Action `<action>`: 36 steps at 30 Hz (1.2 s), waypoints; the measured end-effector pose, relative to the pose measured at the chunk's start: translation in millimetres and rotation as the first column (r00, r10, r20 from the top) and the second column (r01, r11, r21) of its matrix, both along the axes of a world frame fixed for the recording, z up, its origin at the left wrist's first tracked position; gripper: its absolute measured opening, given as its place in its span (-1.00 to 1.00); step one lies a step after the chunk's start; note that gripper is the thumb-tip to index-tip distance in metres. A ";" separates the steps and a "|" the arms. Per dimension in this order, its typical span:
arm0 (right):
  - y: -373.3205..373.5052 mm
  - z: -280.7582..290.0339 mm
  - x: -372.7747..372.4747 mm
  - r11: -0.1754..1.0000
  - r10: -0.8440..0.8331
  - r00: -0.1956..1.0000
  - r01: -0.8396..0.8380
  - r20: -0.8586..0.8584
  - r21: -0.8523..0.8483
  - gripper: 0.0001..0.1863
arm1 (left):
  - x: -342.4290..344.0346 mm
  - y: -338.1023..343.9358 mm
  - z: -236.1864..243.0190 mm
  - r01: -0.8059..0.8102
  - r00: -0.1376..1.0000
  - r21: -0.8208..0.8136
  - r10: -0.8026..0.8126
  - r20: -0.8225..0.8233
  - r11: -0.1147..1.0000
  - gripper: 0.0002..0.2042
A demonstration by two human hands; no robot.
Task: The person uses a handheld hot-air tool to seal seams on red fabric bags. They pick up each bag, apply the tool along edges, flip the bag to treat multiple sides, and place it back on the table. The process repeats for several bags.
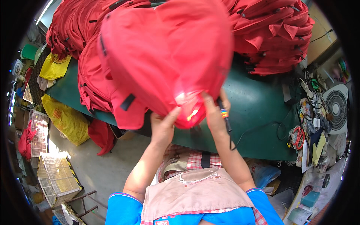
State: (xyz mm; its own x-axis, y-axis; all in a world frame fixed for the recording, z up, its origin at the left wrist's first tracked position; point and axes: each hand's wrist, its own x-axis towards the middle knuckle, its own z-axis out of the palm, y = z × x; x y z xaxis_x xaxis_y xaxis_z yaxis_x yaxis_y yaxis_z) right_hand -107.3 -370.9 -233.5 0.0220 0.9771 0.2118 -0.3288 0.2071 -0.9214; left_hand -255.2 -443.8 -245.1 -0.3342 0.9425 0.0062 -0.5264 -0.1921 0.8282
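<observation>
The beige cloth apron over a short-sleeved bright blue shirt is closest to me, just below the grip. I see the near edge of the smooth dark green tabletop run close beneath both hands. To the right of the grip that surface gives me the widest room for moving, crossed only by a thin black cord. At its far right end stand a grey round fan and red-handled scissors. Left of the grip, a heap of red fabric bags crowds the space; beyond it to the right rises another tall red fabric stack.

Red printing marks the yellow plastic sack left of the grip, and small red lettering crosses the apron; I cannot read either clearly.

The large red fabric bag is raised in front of me, blurred along its sides. The left hand pinches its lower left edge, thumb on top. The right hand grasps its lower right edge, with a slim black corded tool with coloured bands against the palm side. Both forearms reach forward, angled inward.
</observation>
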 end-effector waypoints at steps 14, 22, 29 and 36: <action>-16.9 -17.8 21.9 0.974 -0.225 0.794 0.160 0.565 0.162 -0.53 | -9.3 17.0 15.0 -0.173 0.970 0.029 0.176 -0.169 0.984 -0.48; -66.6 34.3 62.7 0.885 -0.081 0.939 -0.086 0.334 0.457 -0.57 | 9.2 44.8 16.8 -0.196 0.968 0.076 0.205 -0.147 0.978 -0.58; -79.3 56.3 40.7 0.863 0.099 0.816 -0.355 0.570 0.359 -0.81 | 14.8 49.5 19.6 -0.192 0.977 0.073 0.198 -0.075 0.979 -0.54; -62.9 42.2 21.2 0.875 0.047 0.803 -0.320 0.594 0.364 -0.87 | 26.5 44.1 26.6 -0.262 0.959 0.051 0.266 -0.099 0.964 -0.66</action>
